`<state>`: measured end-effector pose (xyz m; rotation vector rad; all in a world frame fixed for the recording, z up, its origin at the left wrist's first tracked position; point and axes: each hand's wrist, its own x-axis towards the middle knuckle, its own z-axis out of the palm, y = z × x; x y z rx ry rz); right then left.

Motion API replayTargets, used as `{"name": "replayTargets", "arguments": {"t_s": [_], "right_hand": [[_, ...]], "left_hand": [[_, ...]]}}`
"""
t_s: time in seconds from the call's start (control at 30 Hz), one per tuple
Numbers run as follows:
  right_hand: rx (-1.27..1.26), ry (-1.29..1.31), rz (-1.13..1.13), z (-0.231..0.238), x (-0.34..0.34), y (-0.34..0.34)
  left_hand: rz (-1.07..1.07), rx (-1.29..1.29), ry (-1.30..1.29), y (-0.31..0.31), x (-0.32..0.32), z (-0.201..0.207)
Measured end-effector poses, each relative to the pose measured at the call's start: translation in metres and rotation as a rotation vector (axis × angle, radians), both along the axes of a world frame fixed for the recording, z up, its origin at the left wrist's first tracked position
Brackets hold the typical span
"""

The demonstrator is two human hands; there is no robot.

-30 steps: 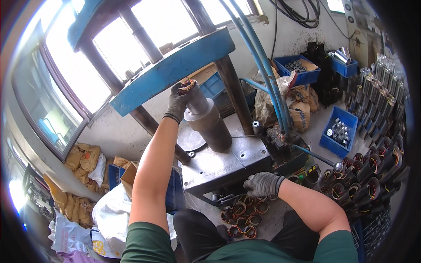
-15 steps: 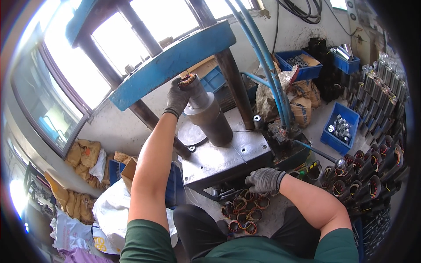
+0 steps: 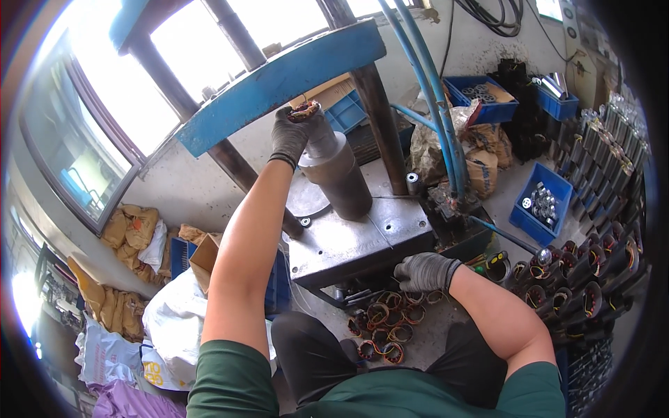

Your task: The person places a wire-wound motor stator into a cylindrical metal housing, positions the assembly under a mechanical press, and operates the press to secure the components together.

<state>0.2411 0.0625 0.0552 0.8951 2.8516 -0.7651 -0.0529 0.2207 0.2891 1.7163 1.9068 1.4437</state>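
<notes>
The grey knit-gloved left grip (image 3: 290,132) clasps a smooth grey metal cylinder (image 3: 323,138) topped with multicoloured wire windings (image 3: 304,110); the ribbed grey-gloved right grip (image 3: 426,272) curls, contents unclear.

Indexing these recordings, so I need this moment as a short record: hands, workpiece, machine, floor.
Left grip: gloved, holding the wire-topped cylinder by its upper left side
Right grip: gloved, curled, near the front edge of the metal table
Workpiece: rising from a wider cylinder
Machine: blue beam above table
Floor: wire-wound rings; blue bin of small metal parts
</notes>
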Motion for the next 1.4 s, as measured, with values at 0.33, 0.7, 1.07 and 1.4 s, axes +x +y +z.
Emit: {"name": "replayTargets", "arguments": {"t_s": [0.33, 0.7, 1.07, 1.4], "right_hand": [[0.02, -0.02, 0.016, 0.008, -0.001, -0.003], [-0.03, 0.0, 0.016, 0.0, 0.003, 0.005], [-0.036, -0.03, 0.025, -0.002, 0.002, 0.006], [-0.038, 0.029, -0.005, 0.016, 0.0, 0.009]], "left_hand": [[0.021, 0.08, 0.051, 0.024, -0.041, -0.014], [-0.141, 0.14, -0.149, 0.022, -0.038, -0.025], [-0.083, 0.29, 0.0, 0.024, -0.02, -0.023], [-0.155, 0.03, -0.291, 0.043, -0.12, -0.052]]}}
